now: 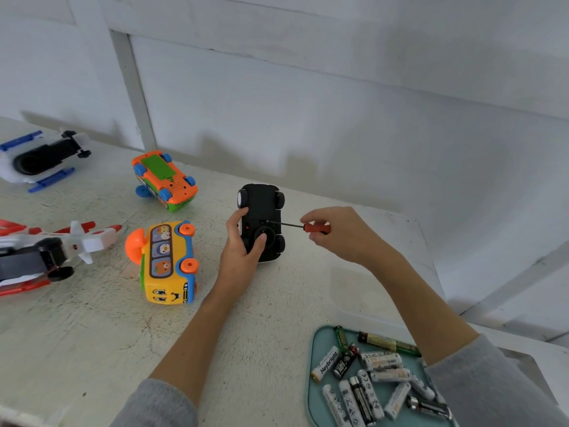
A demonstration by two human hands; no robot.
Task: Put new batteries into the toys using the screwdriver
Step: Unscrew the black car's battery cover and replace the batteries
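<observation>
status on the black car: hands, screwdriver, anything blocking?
Left hand grips upturned black car. Right hand pinches red-handled screwdriver, tip at a screw on the underside. Battery tray near right. Nothing blocking.

Left hand: my left hand (pixel 243 245) grips the upturned black toy car (pixel 262 221) on the desk (pixel 92 328).
Right hand: my right hand (pixel 335 234) pinches the red-handled screwdriver (pixel 303 227), tip at the car's underside.
Tray: batteries (pixel 378 383) heaped in the teal tray (pixel 320 340).

Likely a home, hobby corner or shed: worn white-painted table (pixel 92 334), white panelled wall (pixel 308 103), children's toys (pixel 166 260) scattered about, tray (pixel 317 343) of loose batteries (pixel 381 362).
</observation>
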